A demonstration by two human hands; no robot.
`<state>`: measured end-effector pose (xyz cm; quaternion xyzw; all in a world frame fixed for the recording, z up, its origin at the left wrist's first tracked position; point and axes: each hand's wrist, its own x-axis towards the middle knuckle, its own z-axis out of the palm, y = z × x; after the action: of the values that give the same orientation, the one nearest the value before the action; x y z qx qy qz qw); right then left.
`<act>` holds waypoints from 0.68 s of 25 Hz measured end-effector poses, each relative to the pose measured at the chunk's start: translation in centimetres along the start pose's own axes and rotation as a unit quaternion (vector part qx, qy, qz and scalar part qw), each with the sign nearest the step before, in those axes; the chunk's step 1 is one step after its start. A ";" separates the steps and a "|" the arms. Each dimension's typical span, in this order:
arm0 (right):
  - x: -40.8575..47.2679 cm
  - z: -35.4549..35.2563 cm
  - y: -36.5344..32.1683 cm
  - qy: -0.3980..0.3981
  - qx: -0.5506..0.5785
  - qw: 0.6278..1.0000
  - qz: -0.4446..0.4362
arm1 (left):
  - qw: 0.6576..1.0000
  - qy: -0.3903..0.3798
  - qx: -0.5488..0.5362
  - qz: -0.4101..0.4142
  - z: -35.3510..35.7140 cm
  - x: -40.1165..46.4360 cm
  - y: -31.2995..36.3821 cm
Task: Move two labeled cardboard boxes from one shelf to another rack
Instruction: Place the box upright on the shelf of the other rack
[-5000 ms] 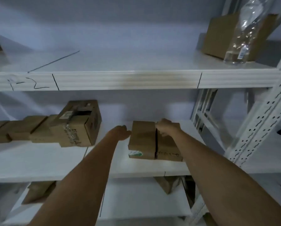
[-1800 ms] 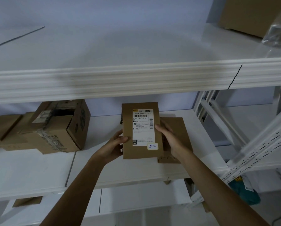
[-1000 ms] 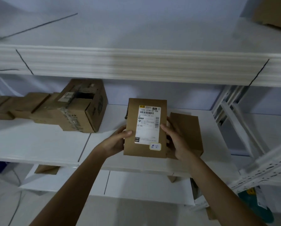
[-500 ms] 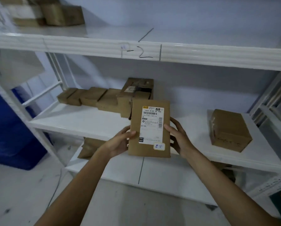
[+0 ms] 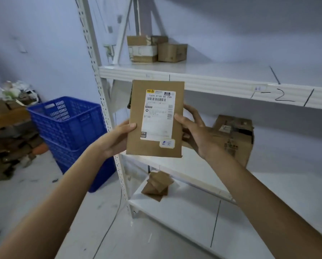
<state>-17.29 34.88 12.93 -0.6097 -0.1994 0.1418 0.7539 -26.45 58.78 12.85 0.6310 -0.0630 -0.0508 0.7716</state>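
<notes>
A flat brown cardboard box [image 5: 136, 116] with a white shipping label and a small handwritten sticker is held upright in front of me, label facing me. My left hand [image 5: 117, 137] grips its left edge and my right hand [image 5: 195, 133] grips its right edge, fingers behind it. It hangs in the air in front of the left end of the white shelf rack [image 5: 222, 83]. The second labeled box is out of view.
A torn cardboard carton [image 5: 236, 137] sits on the middle shelf behind my right hand. Small boxes [image 5: 156, 48] stand on the upper shelf, marked "P-2" on its edge. Folded cardboard [image 5: 157, 186] lies on the lower shelf. Stacked blue crates [image 5: 68, 124] and a cardboard pile [image 5: 8, 146] stand on the floor at left.
My view has swung left along the rack, past its left upright. Both hands carried the labeled box along, out from the shelf. The second box at right dropped out of view.
</notes>
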 end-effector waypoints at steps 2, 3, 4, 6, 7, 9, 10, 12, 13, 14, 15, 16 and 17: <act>4.2 3.0 -2.8 -0.022 -0.025 0.999 -0.033 | 0.998 0.006 0.050 0.030 -3.0 1.1 4.7; 6.1 4.0 -4.1 -0.035 -0.030 0.998 -0.047 | 0.997 0.005 0.073 0.040 -4.2 1.9 6.8; 8.4 5.1 -5.6 -0.049 -0.028 0.996 -0.063 | 0.995 0.004 0.090 0.047 -5.6 3.0 9.3; 11.7 5.8 -8.4 -0.064 -0.039 0.992 -0.098 | 0.990 0.000 0.122 0.066 -7.3 5.1 13.3; 13.6 6.1 -10.0 -0.065 -0.051 0.990 -0.115 | 0.987 0.001 0.141 0.074 -8.3 6.3 15.4; 18.0 7.1 -13.3 -0.074 -0.081 0.984 -0.143 | 0.982 0.006 0.158 0.105 -11.6 9.7 19.0; 19.7 7.5 -14.5 -0.075 -0.099 0.981 -0.151 | 0.981 0.006 0.157 0.117 -13.0 11.4 20.3; 22.3 7.8 -16.6 -0.060 -0.118 0.979 -0.158 | 0.979 -0.019 0.164 0.122 -15.2 15.0 22.1; 23.4 7.5 -17.2 -0.043 -0.125 0.978 -0.161 | 0.979 -0.034 0.160 0.123 -16.2 16.8 22.5; 24.4 7.3 -17.7 -0.025 -0.136 0.976 -0.166 | 0.978 -0.042 0.157 0.129 -17.4 19.0 22.9; 25.3 7.0 -17.9 -0.012 -0.147 0.974 -0.173 | 0.977 -0.054 0.154 0.135 -18.5 21.1 23.0; 26.1 6.7 -17.9 0.001 -0.157 0.971 -0.178 | 0.976 -0.077 0.156 0.131 -19.4 23.1 23.1; 26.7 6.5 -17.9 0.011 -0.161 0.971 -0.179 | 0.974 -0.106 0.157 0.127 -19.9 24.8 23.1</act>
<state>2.58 48.79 34.95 -0.6792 -0.3169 -0.0360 0.6610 1.23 78.66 32.39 0.7222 -0.2318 -0.0085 0.6516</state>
